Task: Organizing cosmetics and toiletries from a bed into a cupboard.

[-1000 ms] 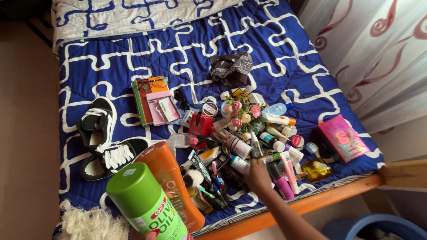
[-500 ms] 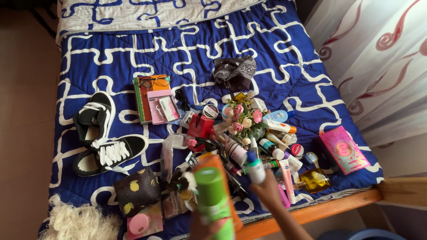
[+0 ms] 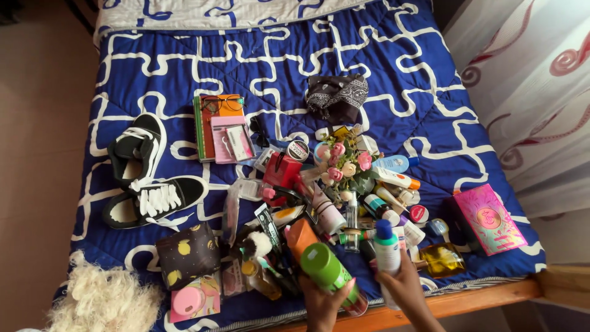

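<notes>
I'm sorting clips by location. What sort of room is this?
Probably a bedroom: a bed with a blue patterned quilt on a wooden frame, a curtain beside it.

A bedroom seen from above in soft daylight.
A blue quilt with white puzzle-piece lines [image 3: 258, 67] covers a wooden-framed bed [image 3: 491, 294]; a white curtain with red swirls [image 3: 528, 80] hangs right, tan floor [image 3: 37, 154] left.

Two black sneakers [image 3: 142, 178] with white laces lie at nine o'clock. One black bandana [image 3: 337, 97] sits at twelve, one pink box [image 3: 490, 219] at three, one lemon-print pouch [image 3: 187, 254] at seven. Two hands hold two bottles at six: one green [image 3: 327, 271], one white [image 3: 387, 250].
</notes>
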